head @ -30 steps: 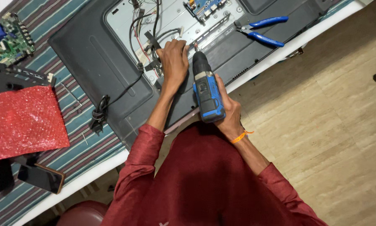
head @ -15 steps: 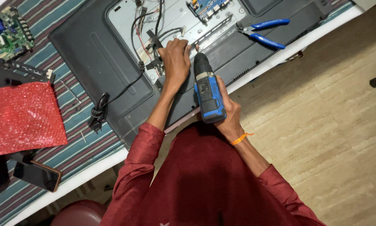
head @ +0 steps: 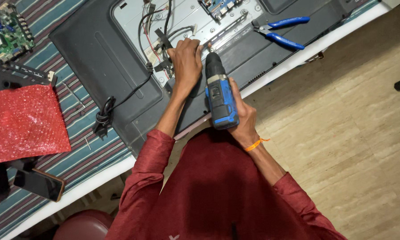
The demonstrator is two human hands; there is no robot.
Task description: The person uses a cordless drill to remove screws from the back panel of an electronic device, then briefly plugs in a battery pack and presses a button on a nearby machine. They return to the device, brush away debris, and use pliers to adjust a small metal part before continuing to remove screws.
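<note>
While the striped cloth [head: 82, 153] covers the worktable from edge to edge, the largest thing lying on it is the flat television [head: 115, 66], turned face down with its dark back shell partly removed and the pale metal chassis [head: 186, 18] bared. The person leans over its near edge. Their right hand [head: 240, 118] is clenched around the grip of a blue and black cordless drill [head: 220, 95], which points away from the body with its tip at the chassis, just beside the fingers of the other hand. The left hand [head: 186, 62] lies palm down on the chassis beside the drill's nose, fingers curled over a cluster of black and red wires [head: 157, 42]; whether it grasps anything cannot be told. Well to the left of that hand a red bubble-wrap sheet [head: 22, 122] rests on the cloth, with a green circuit board [head: 6, 31] beyond it and a dark phone [head: 40, 184] nearer the table edge. A coiled black power cord [head: 104, 118] runs from the shell, left of the forearm. Beyond the drill and to its right, blue-handled pliers [head: 282, 33] lie on the television. A small blue circuit board [head: 220, 6] sits on the chassis beyond the drill's tip. An orange band [head: 257, 143] circles the right wrist.
</note>
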